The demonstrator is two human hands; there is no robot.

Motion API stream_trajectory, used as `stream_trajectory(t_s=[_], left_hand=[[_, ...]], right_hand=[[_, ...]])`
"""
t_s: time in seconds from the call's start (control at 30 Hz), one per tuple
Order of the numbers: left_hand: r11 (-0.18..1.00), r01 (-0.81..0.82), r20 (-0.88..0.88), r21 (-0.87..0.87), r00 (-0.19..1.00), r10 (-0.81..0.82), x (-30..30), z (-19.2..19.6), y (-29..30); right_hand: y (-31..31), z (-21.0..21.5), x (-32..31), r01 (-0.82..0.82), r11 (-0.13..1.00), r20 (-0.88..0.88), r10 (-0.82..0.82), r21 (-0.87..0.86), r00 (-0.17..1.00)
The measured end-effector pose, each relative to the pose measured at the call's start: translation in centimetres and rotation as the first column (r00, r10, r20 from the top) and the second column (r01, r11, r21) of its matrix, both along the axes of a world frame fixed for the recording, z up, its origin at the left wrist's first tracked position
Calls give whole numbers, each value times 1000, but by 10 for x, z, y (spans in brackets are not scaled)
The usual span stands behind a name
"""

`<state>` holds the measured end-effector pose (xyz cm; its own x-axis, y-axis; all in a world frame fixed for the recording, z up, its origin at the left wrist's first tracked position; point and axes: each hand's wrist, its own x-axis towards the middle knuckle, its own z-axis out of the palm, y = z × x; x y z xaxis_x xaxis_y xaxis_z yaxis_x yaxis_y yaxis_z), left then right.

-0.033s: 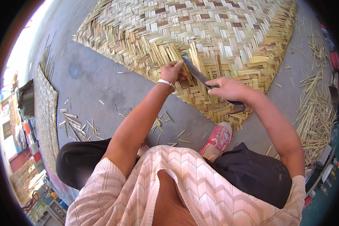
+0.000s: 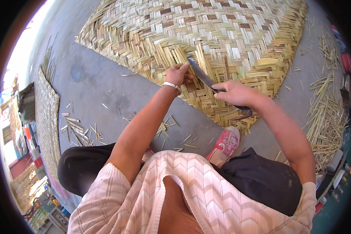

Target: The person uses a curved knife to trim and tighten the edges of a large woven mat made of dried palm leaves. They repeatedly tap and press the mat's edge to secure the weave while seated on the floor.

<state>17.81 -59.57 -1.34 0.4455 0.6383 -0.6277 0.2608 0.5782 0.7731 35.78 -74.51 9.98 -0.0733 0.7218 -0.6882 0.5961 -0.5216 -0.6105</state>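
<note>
A large woven reed mat (image 2: 218,29) lies on the floor in front of me, one corner pointing toward me. My left hand (image 2: 177,75), with a white band at the wrist, has its fingers curled in a pinch at the lower end of some loose reed strips (image 2: 179,54) rising from the weave. In my right hand (image 2: 234,93) is a knife (image 2: 200,73) with a curved, dark grey blade and a hooked dark handle end. Its tip lies just beside my left fingertips, over the strips. The left fingers partly hide what they grip.
Cut reed bits (image 2: 77,130) are scattered on the grey floor (image 2: 93,87). A heap of reed scraps (image 2: 327,121) lies at the right. Another woven mat (image 2: 47,109) is at the left. My pink shoe (image 2: 227,142) is close to the mat's near corner.
My right hand and the knife's handle end have shifted very slightly. The left hand and the mat look the same.
</note>
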Motion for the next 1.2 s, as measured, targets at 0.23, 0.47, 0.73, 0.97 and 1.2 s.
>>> stream_trajectory(t_s=[0.23, 0.47, 0.73, 0.97, 1.2], left_hand=[[999, -37, -31, -30, 999, 36, 3, 3, 1], [1000, -3, -52, -29, 999, 1, 1, 0, 5], [1000, -3, -37, -18, 999, 2, -2, 0, 2], [999, -3, -24, -42, 1000, 2, 1, 1, 4], [997, 16, -109, -79, 994, -25, 7, 21, -1]], right_hand=[[-7, 6, -12, 63, 998, 11, -63, 6, 998], [-13, 3, -11, 74, 997, 39, -74, -1, 997], [5, 8, -7, 76, 996, -29, -78, -48, 997], [11, -8, -23, -5, 998, 179, -5, 56, 984], [16, -41, -39, -45, 979, 377, -34, 199, 926]])
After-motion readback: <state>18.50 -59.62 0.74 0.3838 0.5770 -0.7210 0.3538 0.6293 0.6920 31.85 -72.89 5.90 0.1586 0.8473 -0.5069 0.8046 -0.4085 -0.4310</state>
